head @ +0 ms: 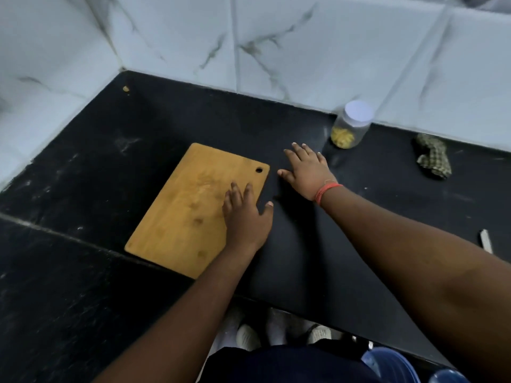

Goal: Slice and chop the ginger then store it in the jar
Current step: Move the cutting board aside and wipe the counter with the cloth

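Black counter (83, 167) meets marble wall tiles (276, 45) at the far side; wooden board (188, 203) lies near the middle, and the jar (350, 125), white lid on and yellow ginger (342, 138) in its bottom, stands far right by the wall. Left hand (244, 214) rests flat on the board's right edge, fingers straight, holding nothing; right hand (307, 170) lies flat on the counter between board and jar, fingers spread, red thread (327, 190) at the wrist. Checked cloth (432, 158) lies right of the jar, a small scrap (126, 88) in the far left corner.
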